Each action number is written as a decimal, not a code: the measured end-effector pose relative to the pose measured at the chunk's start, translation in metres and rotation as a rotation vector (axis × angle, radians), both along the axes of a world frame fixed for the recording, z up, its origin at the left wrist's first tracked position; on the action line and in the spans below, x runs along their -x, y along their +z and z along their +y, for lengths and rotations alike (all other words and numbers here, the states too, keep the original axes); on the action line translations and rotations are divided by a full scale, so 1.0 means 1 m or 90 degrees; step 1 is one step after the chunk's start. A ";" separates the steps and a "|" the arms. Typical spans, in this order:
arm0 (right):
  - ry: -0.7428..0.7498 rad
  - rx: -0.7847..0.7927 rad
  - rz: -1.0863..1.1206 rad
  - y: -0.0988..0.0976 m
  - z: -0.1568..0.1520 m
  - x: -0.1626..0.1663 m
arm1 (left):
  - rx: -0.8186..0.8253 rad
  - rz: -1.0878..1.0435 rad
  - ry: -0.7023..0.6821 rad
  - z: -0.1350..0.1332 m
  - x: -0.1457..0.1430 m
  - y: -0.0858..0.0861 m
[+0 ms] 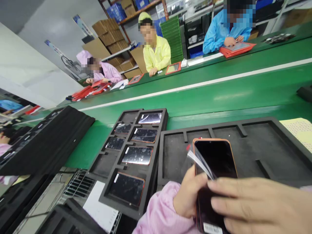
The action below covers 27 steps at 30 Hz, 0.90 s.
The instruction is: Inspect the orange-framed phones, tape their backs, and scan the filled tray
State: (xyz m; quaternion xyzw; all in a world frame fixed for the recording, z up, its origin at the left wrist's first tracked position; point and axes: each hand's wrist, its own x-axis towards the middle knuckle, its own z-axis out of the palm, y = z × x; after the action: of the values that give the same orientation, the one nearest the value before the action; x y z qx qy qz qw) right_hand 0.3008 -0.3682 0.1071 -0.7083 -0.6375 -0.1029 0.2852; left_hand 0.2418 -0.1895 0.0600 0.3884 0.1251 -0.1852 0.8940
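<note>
My left hand [187, 195] grips a smartphone [216, 156] with an orange frame and a dark screen by its left side, screen facing up. A clear protective film [201, 161] with a small red tab stands curled up at the screen's upper left, by my left thumb. Across the lower screen my right hand [258, 204] lies with its fingers stretched out, the fingertips near the film's lower end. Whether they touch the film I cannot tell. A white barcode label [212, 228] shows at the phone's bottom. Beneath the phone is a black foam tray [243, 143] with compartments.
Left of my hands, another black foam tray [156, 162] holds several phones. Stacked black trays [48, 143] stand farther left, near a white paper [101, 204]. A green conveyor belt [195, 94] runs across. Beyond it sit several co-workers with red sleeves [237, 50].
</note>
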 end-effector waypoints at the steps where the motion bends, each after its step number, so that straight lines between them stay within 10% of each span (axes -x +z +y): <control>1: 0.020 0.021 -0.036 0.000 -0.001 -0.006 | -0.001 -0.003 0.020 -0.001 -0.003 0.000; 15: -0.539 -0.215 0.258 -0.047 0.018 -0.026 | 0.072 0.146 0.084 -0.015 -0.022 -0.010; 22: -0.435 -0.045 0.836 -0.056 0.004 -0.010 | 0.068 0.105 0.165 -0.012 -0.021 -0.019; 27: -0.809 -0.251 0.564 -0.059 -0.066 -0.033 | 0.115 0.091 0.056 -0.002 -0.019 -0.020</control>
State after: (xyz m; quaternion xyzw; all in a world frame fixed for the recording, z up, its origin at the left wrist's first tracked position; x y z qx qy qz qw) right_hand 0.3341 -0.4340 0.0485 -0.8476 0.0910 -0.0654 0.5186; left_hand 0.2610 -0.1920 0.0400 0.2864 0.1880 -0.1833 0.9214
